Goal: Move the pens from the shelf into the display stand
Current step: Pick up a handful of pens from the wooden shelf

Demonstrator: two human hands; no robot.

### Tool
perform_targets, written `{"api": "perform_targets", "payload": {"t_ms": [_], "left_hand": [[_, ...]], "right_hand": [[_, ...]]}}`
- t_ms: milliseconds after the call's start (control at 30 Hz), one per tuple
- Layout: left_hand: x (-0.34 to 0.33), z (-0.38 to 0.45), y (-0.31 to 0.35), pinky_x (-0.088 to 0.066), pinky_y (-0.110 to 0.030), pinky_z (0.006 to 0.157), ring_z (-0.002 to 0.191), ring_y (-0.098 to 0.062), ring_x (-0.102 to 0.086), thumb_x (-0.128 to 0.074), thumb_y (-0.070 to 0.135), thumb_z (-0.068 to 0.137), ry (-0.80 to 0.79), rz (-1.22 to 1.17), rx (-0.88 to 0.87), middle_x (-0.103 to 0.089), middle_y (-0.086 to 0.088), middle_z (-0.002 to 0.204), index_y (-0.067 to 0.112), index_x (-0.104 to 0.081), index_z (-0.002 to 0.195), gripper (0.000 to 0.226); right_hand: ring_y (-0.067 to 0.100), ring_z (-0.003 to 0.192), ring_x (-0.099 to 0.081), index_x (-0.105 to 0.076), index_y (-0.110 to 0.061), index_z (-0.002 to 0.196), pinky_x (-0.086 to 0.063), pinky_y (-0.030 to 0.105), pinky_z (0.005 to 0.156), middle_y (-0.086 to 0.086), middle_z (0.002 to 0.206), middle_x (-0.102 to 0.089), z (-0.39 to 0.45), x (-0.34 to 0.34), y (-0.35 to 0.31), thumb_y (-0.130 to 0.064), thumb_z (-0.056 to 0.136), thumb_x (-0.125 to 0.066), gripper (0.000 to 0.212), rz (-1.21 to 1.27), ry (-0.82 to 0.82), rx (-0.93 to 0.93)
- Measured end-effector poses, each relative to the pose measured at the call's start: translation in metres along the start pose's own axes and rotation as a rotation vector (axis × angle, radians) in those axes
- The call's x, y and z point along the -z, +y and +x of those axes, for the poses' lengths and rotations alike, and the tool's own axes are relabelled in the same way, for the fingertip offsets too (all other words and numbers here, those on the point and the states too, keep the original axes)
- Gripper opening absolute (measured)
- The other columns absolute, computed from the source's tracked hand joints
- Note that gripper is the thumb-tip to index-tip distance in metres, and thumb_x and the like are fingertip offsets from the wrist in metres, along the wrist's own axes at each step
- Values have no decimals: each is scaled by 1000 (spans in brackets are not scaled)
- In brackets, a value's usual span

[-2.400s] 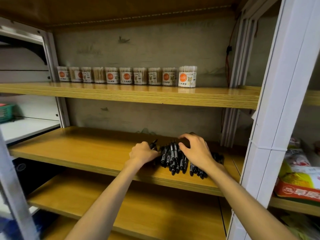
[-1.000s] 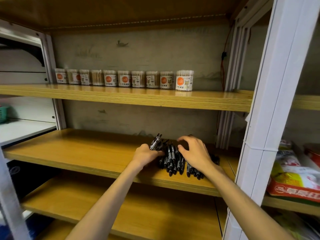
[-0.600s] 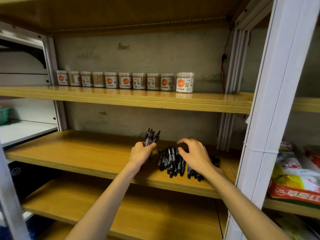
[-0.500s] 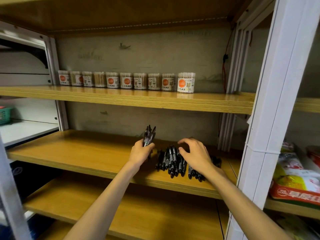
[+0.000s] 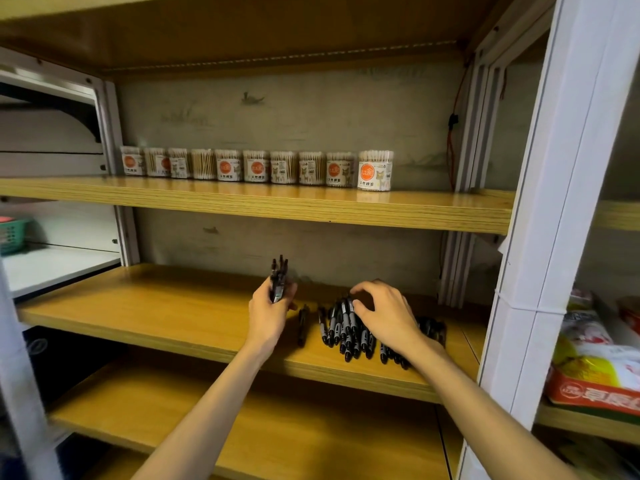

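Note:
A pile of black pens [image 5: 346,329] lies on the middle wooden shelf [image 5: 173,306], toward its right end. One pen [image 5: 303,325] lies apart, just left of the pile. My left hand [image 5: 268,313] grips a small bundle of pens [image 5: 279,277] upright, their ends sticking up above my fingers. My right hand [image 5: 384,315] rests over the pile with curled fingers pinching the upper ends of some pens. Part of the pile is hidden under that hand. No display stand is in view.
Several tubs of cotton swabs [image 5: 256,166] line the upper shelf. A white upright post [image 5: 540,237] stands at the right, with packaged goods [image 5: 599,368] beyond it. A lower wooden shelf [image 5: 277,427] is below. A green basket [image 5: 12,233] sits far left.
My left hand has lifted its bundle of pens from flat against the pile to upright and shifted left. One pen now lies apart from the pile. My right hand stays on the pile.

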State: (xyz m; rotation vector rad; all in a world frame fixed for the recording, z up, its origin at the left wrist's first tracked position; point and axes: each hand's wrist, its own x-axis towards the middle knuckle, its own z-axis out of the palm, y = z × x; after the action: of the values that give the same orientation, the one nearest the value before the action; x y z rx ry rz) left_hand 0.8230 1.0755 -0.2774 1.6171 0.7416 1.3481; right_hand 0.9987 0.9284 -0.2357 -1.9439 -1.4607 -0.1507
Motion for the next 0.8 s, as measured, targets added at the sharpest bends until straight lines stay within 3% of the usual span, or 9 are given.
{"api": "perform_targets", "payload": {"t_ms": [67, 200, 267, 433, 567, 667, 800], "left_hand": [[2, 2, 1, -53, -26, 67, 74, -13, -69, -68, 22, 96, 57, -41, -16, -74, 6, 92, 28, -69, 100, 8], [1, 4, -3, -51, -33, 85, 95, -12, -67, -75, 41, 88, -17, 7, 102, -75, 9, 93, 27, -72, 100, 18], [2, 3, -4, -48, -36, 84, 94, -17, -69, -73, 47, 88, -19, 4, 180, -76, 3, 95, 25, -74, 101, 26], [7, 4, -3, -47, -32, 69, 77, -18, -71, -64, 44, 96, 59, -59, 215, -75, -2, 77, 20, -71, 94, 25], [8, 0, -2, -46, -34, 73, 77, -17, -61, -64, 41, 97, -40, -29, 157, -64, 8, 72, 26, -65, 97, 15], [7, -3, 4, -41, -34, 68, 70, -14, -54, -61, 35, 100, -81, 34, 128, -60, 11, 71, 27, -63, 90, 12], [7, -5, 10, -36, -32, 55, 48, -11, -45, -69, 26, 93, -50, 149, 164, -52, 8, 51, 20, -56, 70, 27]], "right_hand": [[17, 123, -55, -64, -33, 124, -40, 33, 94, -7, 129, -62, 1, 0, 0, -33, 99, -58, 25, -1, 3, 0], [16, 122, -56, -64, -32, 124, -38, 31, 91, -7, 129, -62, 1, -3, -3, -32, 99, -59, 25, 0, 4, 6], [16, 123, -56, -65, -31, 124, -39, 31, 92, -7, 129, -62, 1, -5, -5, -31, 99, -59, 25, 7, 1, 13], [15, 124, -55, -64, -31, 123, -41, 34, 98, -7, 130, -62, 1, -3, -12, -30, 100, -59, 24, 17, 7, 36], [15, 125, -54, -64, -31, 122, -42, 36, 101, -8, 131, -61, -1, -2, -17, -30, 99, -59, 23, 15, 0, 36], [14, 123, -54, -64, -31, 122, -40, 32, 96, -9, 128, -61, -7, -3, -22, -30, 99, -59, 23, 21, -8, 43], [13, 117, -53, -64, -31, 121, -37, 28, 91, -12, 117, -59, -17, 1, -27, -31, 100, -59, 22, 19, -29, 55]]}}
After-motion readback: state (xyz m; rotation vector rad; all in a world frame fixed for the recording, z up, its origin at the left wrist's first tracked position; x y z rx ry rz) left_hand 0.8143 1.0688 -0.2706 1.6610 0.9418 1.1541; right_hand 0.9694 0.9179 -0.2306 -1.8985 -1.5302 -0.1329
